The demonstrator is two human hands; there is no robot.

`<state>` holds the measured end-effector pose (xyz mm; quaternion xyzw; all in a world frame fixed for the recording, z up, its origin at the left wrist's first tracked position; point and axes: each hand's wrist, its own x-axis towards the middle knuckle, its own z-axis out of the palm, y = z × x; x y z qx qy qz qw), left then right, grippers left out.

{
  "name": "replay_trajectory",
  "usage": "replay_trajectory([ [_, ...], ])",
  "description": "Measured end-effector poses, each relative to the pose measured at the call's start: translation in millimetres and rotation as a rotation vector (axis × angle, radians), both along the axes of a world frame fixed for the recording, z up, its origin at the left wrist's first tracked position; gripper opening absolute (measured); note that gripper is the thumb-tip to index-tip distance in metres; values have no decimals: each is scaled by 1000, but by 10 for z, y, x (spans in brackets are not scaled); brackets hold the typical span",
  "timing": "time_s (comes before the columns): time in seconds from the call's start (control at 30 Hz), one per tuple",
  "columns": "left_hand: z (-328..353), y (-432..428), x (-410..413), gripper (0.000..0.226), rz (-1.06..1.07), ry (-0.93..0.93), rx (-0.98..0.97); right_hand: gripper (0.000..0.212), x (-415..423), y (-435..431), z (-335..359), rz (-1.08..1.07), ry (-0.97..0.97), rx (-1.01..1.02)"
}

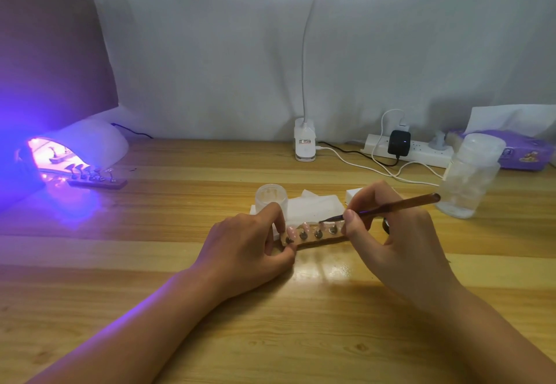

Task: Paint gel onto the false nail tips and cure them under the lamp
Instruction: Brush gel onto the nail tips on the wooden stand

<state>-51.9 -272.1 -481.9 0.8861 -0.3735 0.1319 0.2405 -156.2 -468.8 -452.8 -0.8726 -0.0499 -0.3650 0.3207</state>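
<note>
A wooden holder strip (319, 241) with several pink false nail tips (305, 228) on metal stands lies at the table's middle. My left hand (246, 248) pinches its left end between thumb and fingers. My right hand (388, 233) grips an amber-handled gel brush (391, 207), whose dark tip touches a nail tip near the strip's right end. At the far left a white curing lamp (90, 143) glows violet, and a second strip of nail tips (96, 180) sits at its mouth. A small open gel jar (271, 195) stands behind my left hand.
White tissue (316, 206) lies under and behind the strip. A clear plastic bottle (469, 176) stands at the right. At the back are a desk lamp base (305, 143), a power strip (409, 149) with cables, and a purple tissue pack (523, 152).
</note>
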Motion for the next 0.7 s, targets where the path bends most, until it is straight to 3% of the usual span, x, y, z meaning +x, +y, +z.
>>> replay_trajectory([
  [0.7,-6,0,10,29,-7,-6,9,7,-16,23,30,-45,23,-6],
])
